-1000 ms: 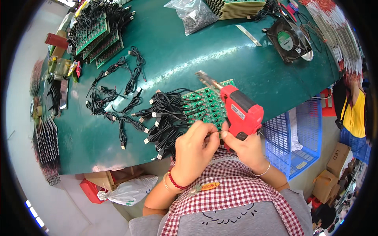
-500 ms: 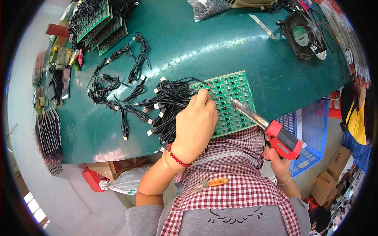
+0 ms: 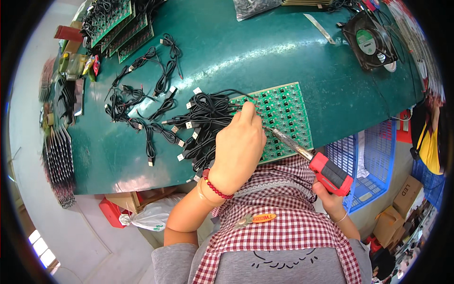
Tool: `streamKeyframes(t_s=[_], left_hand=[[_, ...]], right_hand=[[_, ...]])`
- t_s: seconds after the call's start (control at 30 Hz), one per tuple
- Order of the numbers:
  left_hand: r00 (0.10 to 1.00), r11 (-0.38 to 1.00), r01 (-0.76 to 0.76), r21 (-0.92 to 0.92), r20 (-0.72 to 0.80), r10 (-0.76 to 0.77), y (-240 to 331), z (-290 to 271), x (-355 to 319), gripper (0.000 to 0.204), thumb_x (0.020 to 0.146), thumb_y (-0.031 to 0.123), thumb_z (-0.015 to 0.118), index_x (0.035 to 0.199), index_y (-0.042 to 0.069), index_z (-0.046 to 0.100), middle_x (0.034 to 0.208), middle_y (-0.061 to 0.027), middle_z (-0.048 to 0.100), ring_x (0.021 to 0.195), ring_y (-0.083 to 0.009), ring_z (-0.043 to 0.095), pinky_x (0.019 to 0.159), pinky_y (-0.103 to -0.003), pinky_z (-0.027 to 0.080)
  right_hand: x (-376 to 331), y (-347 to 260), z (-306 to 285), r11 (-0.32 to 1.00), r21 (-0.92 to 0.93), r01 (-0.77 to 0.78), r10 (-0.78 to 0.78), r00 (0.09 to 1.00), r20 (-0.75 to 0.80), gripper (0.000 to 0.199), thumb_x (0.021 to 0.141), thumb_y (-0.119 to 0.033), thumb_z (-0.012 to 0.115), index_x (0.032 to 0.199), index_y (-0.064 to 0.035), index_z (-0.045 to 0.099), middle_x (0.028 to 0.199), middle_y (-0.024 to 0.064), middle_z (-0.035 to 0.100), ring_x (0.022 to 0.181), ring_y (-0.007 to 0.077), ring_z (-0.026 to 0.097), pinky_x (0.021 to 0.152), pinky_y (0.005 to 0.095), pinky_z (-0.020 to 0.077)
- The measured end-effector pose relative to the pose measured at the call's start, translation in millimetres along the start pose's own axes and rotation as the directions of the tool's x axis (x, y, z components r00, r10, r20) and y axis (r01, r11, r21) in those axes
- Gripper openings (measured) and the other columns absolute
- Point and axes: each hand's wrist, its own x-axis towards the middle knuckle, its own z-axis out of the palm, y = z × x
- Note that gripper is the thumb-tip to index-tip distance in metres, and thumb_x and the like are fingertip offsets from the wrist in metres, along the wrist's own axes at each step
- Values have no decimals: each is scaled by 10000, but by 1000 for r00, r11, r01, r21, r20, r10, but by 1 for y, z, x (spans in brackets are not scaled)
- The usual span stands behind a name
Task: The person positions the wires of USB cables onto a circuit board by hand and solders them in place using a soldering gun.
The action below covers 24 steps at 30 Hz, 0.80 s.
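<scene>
Gripping the soldering gun (image 3: pixel 331 174) is the right hand (image 3: pixel 329 199); left hand (image 3: pixel 242 143) hides its hold; board (image 3: pixel 287 118) looks part-cabled, loose cables (image 3: pixel 150 147) left.

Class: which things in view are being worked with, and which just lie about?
Apparently in use:
- red soldering tool, in the right hand
- green circuit board, under the left hand
- black cables bunched at its left edge

Apparently lying about:
- fan
- flat strip
- blue basket

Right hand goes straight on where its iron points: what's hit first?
Likely the left hand, its fingers beside the tip of the iron; depth is unclear, so the board could come first.
</scene>
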Motion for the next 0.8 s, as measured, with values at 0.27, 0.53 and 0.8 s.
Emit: streamKeyframes(t_s=[0.27,0.53,0.8], left_hand=[[1000,999,4,34,20,-5,1,0,0,74,725,54,617,754,11,563,879,-79,499,760,-222,596,605,-326,509],[1000,999,2,35,24,-3,1,0,1,77,723,54,619,752,10,562,868,-78,492,755,-219,596,600,-325,508],[1000,1000,0,15,10,0,0,2,0,80,719,49,614,750,9,552,865,-83,487,748,-223,591,596,-329,506]], right_hand=[[-9,5,-2,979,204,-23,34,998,-50,188,809,-68,670,966,8,599,825,20,589,706,94,524,633,252,438],[-9,5,2,991,128,-34,41,998,-53,197,807,-76,679,970,4,602,878,37,593,738,110,538,654,263,447],[1,3,0,979,-78,187,-184,982,38,225,867,-113,613,1017,36,534,726,51,558,626,122,518,567,270,436]])
